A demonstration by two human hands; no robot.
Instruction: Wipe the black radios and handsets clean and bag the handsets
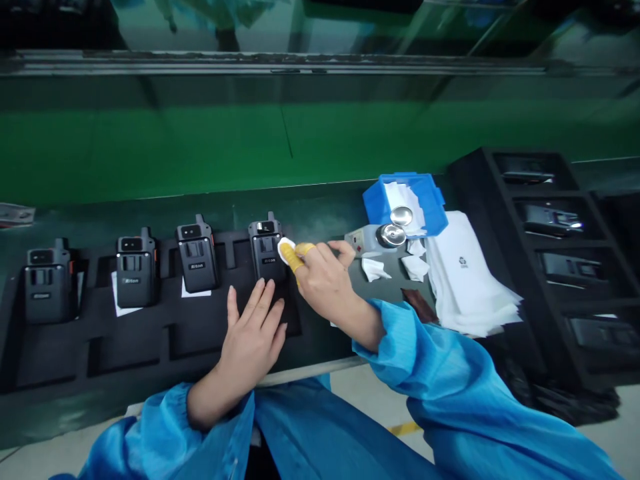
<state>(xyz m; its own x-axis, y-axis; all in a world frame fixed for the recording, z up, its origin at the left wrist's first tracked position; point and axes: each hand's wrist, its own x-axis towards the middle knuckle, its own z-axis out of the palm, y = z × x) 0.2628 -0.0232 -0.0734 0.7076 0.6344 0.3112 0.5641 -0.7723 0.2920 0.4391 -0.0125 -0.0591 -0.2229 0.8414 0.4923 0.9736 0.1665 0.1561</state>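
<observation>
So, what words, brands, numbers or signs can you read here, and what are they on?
"Riton": on the fourth radio, third radio and second radio from the left.
"Riton", blurrier: on the leftmost radio.
Recycling-like sign: on the white stack; letters beneath too small to read.
Bottle label: too blurred to read.
No readable numbers.

White pad meets black radio!

And here it is, the black handheld radio (264, 248), "Riton" lettering showing, clip side up, stubby antenna pointing away from the person, in the dark tray's (197, 330) rightmost far compartment! The rounded white pad (283, 245), pinched in the right hand (325, 277), sits right at its right edge; left fingertips (271, 285) at its near end!
</observation>
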